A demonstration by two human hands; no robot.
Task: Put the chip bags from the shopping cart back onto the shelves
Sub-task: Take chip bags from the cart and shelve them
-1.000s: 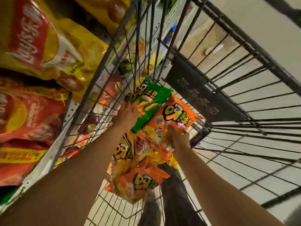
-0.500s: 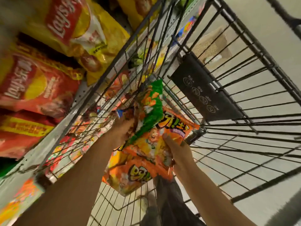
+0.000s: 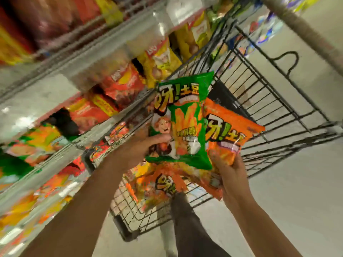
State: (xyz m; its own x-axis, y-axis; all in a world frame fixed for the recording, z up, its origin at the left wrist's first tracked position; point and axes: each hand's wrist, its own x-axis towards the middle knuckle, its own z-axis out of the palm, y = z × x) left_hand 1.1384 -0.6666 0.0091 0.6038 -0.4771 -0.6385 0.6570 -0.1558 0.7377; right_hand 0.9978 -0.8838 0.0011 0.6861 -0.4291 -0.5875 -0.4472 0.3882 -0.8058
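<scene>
Both hands have lifted the bags up out of the shopping cart (image 3: 269, 101) since the earlier frames, and the view has swung toward the shelves (image 3: 61, 115); the left hand (image 3: 137, 147) grips the green chip bag (image 3: 185, 123) at its lower left corner, thumb laid across the front; the right hand (image 3: 232, 173) clutches the orange chip bag (image 3: 232, 130) by its lower edge, with more orange bags (image 3: 163, 184) bunched beneath, though which hand holds those I cannot tell; the green bag overlaps the orange one's left side; both are held above the cart's near left corner, close to the shelf edge; red and yellow chip bags (image 3: 122, 84) fill the shelves, blurred; a dark trouser leg (image 3: 187, 225) shows below the cart.
</scene>
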